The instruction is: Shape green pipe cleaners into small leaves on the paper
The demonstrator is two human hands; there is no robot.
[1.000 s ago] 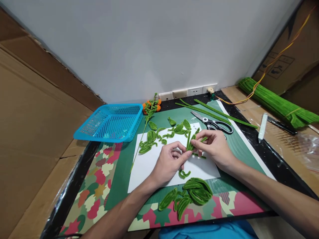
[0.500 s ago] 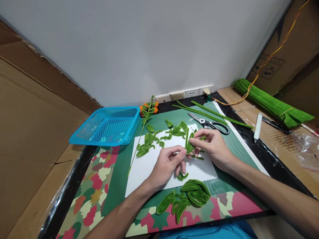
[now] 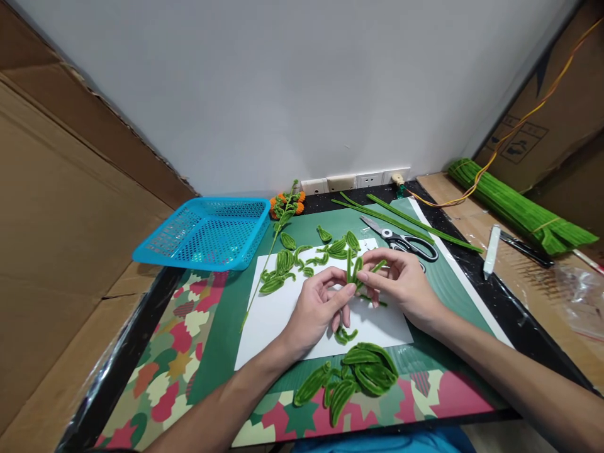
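Above a white sheet of paper (image 3: 274,321), my left hand (image 3: 318,305) pinches the lower end of a bent green pipe cleaner (image 3: 349,265). My right hand (image 3: 401,280) grips the same piece from the other side, thumb and fingertips together on it. Loops and straight ends stick up between the hands; fingers hide its lower part. Beyond them lie several green pipe-cleaner leaves (image 3: 285,261) and short curled pieces. A pile of larger leaves (image 3: 370,371) sits closer to me, with another small curled piece (image 3: 345,335) on the paper's near part.
Scissors (image 3: 401,239) and long green pipe cleaners (image 3: 425,223) lie behind my right hand. A blue basket (image 3: 202,261) stands at left, beside a stem with orange flowers (image 3: 287,206). At right are a pipe-cleaner bundle (image 3: 519,204), a white pen-shaped tool (image 3: 491,251) and a cable.
My fingers have shifted slightly on the pipe cleaner, and its loop and ends now stand at a different angle. The whole view has moved a little; the other things stay put.
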